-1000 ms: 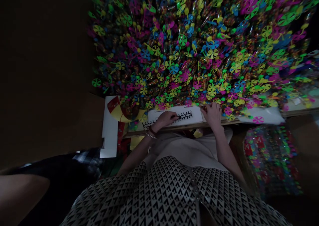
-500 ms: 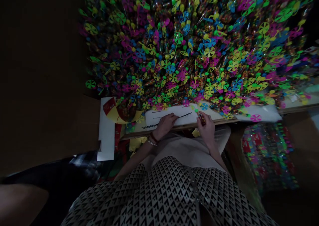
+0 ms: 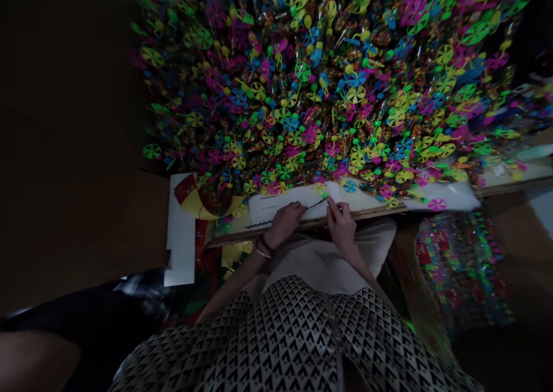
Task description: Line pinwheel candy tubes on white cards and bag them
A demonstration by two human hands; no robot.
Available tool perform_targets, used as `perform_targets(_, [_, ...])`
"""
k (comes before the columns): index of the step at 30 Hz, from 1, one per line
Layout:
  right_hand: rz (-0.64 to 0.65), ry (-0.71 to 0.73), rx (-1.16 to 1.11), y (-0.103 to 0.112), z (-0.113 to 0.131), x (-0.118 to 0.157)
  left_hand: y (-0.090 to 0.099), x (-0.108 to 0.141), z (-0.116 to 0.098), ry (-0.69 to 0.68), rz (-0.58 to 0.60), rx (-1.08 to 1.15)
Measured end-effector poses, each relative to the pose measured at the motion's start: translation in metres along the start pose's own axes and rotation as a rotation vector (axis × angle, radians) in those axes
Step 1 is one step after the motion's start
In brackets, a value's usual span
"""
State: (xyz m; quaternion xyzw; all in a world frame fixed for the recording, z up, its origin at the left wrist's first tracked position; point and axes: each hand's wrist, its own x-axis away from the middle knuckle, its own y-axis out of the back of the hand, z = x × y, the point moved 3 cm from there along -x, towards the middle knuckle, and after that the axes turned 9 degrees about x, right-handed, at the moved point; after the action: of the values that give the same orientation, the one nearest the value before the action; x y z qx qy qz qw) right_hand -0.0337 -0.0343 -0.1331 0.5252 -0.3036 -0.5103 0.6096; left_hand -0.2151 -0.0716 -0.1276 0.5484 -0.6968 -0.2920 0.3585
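A white sheet (image 3: 262,209) lies on the board's near edge, with a dark, jagged line (image 3: 316,204) running along it and shorter dark lines above. My left hand (image 3: 286,224) rests on the sheet over part of this line, fingers bent and pressed together; what is under them is hidden. To its right, my right hand (image 3: 343,225) pinches a small candy tube at the line's right end. The tube's body is mostly hidden by the fingers; its green and yellow pinwheel top (image 3: 322,191) points away from me.
A large heap of candy tubes with coloured pinwheel tops (image 3: 302,104) covers the board beyond my hands. Left are a white card strip (image 3: 179,265) and a red-and-yellow card (image 3: 190,199). Packed tubes (image 3: 462,271) hang at right. Another person's leg (image 3: 38,357) shows lower left.
My right hand has moved left with the candy tube, bringing it to the dark line's right end. My left hand stays on the sheet. The whole view has shifted slightly.
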Motion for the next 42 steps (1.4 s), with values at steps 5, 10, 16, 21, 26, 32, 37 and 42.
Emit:
perform_targets(5, [0.059,0.01,0.143,0.018,0.007,-0.005,0.0,0.0,-0.001,-0.004,0.028,-0.041])
perform_targets(10, [0.059,-0.003,0.079,0.022,0.009,-0.011,0.0,0.0,0.0,-0.014,0.018,-0.043])
perform_targets(16, [-0.004,0.011,0.049,0.012,0.006,-0.016,0.001,-0.002,0.001,0.0,0.03,-0.004])
perform_targets(21, [-0.013,0.038,0.082,-0.006,0.003,-0.009,0.002,-0.003,0.003,0.004,0.008,0.051])
perform_targets(26, [0.02,0.028,0.094,-0.009,0.006,-0.006,0.002,-0.004,0.005,0.014,0.021,0.039])
perform_targets(32, [0.054,0.051,0.063,0.019,-0.021,-0.051,0.001,-0.003,0.006,0.011,0.012,0.029])
perform_targets(37, [0.2,0.051,0.382,0.016,-0.045,-0.092,0.001,-0.003,0.006,0.025,0.001,0.044])
perform_targets(42, [0.195,0.139,0.471,0.012,-0.038,-0.098,0.003,-0.003,0.006,0.04,0.013,0.059])
